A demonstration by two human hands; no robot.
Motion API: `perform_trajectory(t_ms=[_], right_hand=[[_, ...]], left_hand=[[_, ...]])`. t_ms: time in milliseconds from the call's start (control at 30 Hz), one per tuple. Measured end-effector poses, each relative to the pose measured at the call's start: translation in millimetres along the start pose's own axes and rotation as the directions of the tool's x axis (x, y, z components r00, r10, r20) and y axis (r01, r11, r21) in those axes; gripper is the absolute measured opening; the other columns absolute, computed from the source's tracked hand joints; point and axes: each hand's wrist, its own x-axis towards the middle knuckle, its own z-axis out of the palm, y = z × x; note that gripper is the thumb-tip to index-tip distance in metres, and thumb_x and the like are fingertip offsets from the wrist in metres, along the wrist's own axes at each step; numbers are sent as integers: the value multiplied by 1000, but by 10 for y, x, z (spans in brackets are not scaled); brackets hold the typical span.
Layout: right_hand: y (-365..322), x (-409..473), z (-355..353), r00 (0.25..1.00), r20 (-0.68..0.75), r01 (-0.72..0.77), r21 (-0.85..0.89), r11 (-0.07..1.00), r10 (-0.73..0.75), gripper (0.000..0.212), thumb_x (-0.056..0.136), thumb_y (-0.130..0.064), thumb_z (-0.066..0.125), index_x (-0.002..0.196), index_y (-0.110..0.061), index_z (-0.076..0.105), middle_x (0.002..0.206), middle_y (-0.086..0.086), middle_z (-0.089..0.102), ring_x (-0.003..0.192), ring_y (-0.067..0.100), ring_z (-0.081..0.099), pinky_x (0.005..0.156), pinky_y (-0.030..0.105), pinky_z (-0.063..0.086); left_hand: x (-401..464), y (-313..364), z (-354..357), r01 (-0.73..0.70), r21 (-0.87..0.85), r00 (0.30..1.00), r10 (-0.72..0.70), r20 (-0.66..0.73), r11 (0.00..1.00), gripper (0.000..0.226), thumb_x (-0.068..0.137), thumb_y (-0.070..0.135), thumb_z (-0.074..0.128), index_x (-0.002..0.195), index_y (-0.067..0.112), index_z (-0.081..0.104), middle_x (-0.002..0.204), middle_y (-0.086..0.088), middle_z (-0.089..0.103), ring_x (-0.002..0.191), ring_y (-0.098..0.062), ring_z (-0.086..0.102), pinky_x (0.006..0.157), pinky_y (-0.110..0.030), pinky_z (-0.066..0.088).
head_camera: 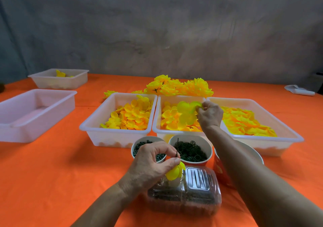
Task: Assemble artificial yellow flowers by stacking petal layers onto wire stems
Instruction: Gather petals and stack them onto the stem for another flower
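Yellow petal layers are going onto a wire stem one at a time, and this looks like the fetching step; the right hand [210, 114], right of centre in the frame, pinches a pale yellow-green petal layer [187, 113] above the middle tray [158, 120], its fingers curled on the petal's edge; the left hand [152, 164], lower centre, pinches the wire stem [177, 147] between thumb and fingers, the stem's tip pointing up and a small yellow bud [174, 172] already threaded beneath the grip; next, I judge, the lifted layer must come down to the stem and its centre hole be found by the tip, which calls for a steady stem; the layer looks thin, cupped and slightly translucent, likely floppy; finished flowers [180, 87] lie heaped on the orange desk [52, 174] behind the trays.
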Motion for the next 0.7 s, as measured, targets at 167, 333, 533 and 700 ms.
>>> perform_trajectory(t_ms=[167,333,533,700], right_hand=[[34,50,39,990,84,-104,-153,983,117,34,97,-29,46,83,-4,65,92,19,69,88,34,62,74,35,46],[75,66,49,983,147,-73,-206,976,105,36,98,-33,44,82,-6,63,84,14,55,84,32,52,67,31,30],[68,48,82,982,90,-181,214,960,165,28,91,-19,58,81,5,68,69,12,54,67,26,51,65,45,46],[-35,-33,30,940,207,-338,448,827,272,11,90,-6,58,82,-7,63,58,7,53,42,9,52,40,20,33]], left_hand=[[-5,-9,-2,5,-18,1000,-5,5,1000,12,77,8,76,72,17,70,85,1,71,86,-8,66,83,-27,51],[-2,-23,-3,-13,-58,1000,13,5,998,20,77,5,75,69,23,67,83,2,70,84,-5,65,75,-15,49],[6,-38,5,-19,-54,1000,19,1,998,16,77,6,75,72,19,68,84,1,70,84,-6,65,76,-17,51],[-6,-45,6,-20,-33,1000,20,0,999,17,77,7,75,71,21,68,84,1,71,84,-6,65,77,-17,50]])
